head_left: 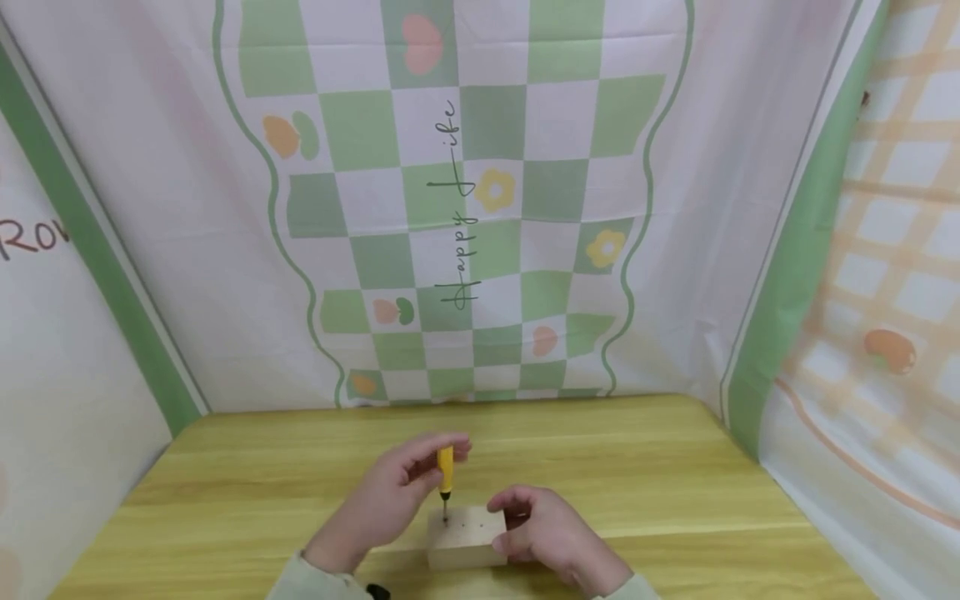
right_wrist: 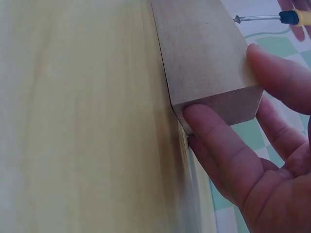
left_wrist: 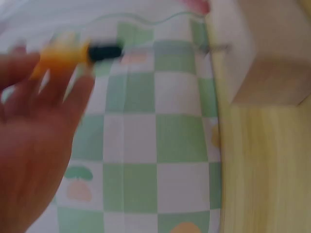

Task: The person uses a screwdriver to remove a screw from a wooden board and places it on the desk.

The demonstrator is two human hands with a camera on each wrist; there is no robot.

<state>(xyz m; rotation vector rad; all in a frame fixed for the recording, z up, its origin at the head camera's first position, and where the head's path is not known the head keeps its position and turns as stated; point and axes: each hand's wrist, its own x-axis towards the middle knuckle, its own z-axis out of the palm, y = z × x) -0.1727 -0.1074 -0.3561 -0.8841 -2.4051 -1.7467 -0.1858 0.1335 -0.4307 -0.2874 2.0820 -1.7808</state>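
A screwdriver (head_left: 446, 471) with a yellow handle and black collar stands upright in the fingers of my left hand (head_left: 392, 493). Its thin metal shaft reaches down to a small screw (left_wrist: 216, 48) standing in the top of a pale wooden block (head_left: 468, 556), near the left end. Two dark holes show in the block's top to the right of the screw. My right hand (head_left: 550, 531) holds the block at its right end, one fingertip (right_wrist: 197, 114) against the end face and another at the top edge. The left wrist view is blurred around the handle.
The block rests on a yellow wood-grain table (head_left: 637, 467). Behind the table hangs a green-and-white checked cloth (head_left: 491, 250), with more printed cloth (head_left: 862, 333) at the right side. A small black object (head_left: 378, 592) shows by the left sleeve.
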